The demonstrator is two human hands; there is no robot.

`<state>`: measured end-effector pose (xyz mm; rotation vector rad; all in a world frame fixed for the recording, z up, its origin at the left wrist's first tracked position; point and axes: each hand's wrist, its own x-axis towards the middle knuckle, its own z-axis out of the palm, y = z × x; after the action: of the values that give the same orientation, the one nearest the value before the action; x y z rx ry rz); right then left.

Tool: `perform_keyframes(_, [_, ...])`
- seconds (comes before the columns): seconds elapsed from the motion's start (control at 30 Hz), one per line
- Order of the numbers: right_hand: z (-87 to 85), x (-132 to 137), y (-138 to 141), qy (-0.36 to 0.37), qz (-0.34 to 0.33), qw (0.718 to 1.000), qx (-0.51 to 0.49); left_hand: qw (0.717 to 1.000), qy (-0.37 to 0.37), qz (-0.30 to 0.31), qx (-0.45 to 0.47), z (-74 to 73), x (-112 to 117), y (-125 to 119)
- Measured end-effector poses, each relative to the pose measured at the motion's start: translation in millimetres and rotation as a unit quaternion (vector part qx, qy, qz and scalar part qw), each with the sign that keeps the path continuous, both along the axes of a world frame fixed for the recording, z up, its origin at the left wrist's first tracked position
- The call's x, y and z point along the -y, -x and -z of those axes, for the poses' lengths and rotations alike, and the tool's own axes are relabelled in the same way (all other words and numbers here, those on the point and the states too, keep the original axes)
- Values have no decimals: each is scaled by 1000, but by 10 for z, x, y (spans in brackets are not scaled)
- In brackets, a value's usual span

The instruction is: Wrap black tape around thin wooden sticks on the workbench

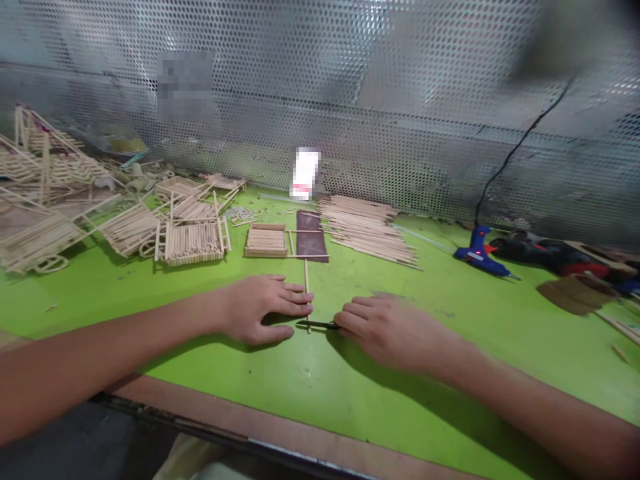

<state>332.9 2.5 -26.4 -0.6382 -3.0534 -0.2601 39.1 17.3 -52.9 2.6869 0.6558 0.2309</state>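
Observation:
My left hand (267, 307) lies flat on the green tabletop with its fingers stretched out, the fingertips pressing on a thin wooden stick (307, 280). The stick points away from me. In my right hand (383, 330), closed around its handle, is a dark knife (319, 325). Its narrow blade lies across the near end of the stick, just in front of my left fingertips. Beyond the hands sits a small stick-built tray (267, 240), with a thin stick frame (307, 256) extending from its right side over a dark rectangular piece (311, 227).
A pile of loose sticks (370, 227) lies behind my right hand. Several stick-built pieces (193, 240) crowd the left. A blue glue gun (483, 255) with a black cord rests at right, near a brown tape roll (575, 293). A perforated metal sheet (250, 100) stands behind.

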Motion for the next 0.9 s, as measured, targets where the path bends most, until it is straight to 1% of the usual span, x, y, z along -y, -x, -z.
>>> perform_keyframes(0.1, [-5,4,3,7,4,1000,-2,999,-34,-12,30,44,14,-7])
perform_keyframes(0.2, [-7,5,1,22,10,1000,-4,990,-95,-37,96,78,42,-58])
perform_keyframes(0.27, [0,5,-3,28,8,1000,-9,983,-131,-39,124,89,68,-114])
perform_keyframes(0.43, [37,9,-8,33,5,999,-24,973,-199,-21,114,83,123,-219])
perform_keyframes(0.6, [44,6,19,62,7,998,-23,975,-198,-18,102,58,135,-206])
perform_keyframes(0.7, [43,6,69,72,12,997,-27,977,-186,-6,104,54,116,-156])
perform_keyframes(0.77, [48,8,112,73,13,997,-29,976,-192,-2,101,58,104,-113])
perform_keyframes(0.9, [56,7,174,74,16,997,-27,976,-205,-23,73,58,100,-42])
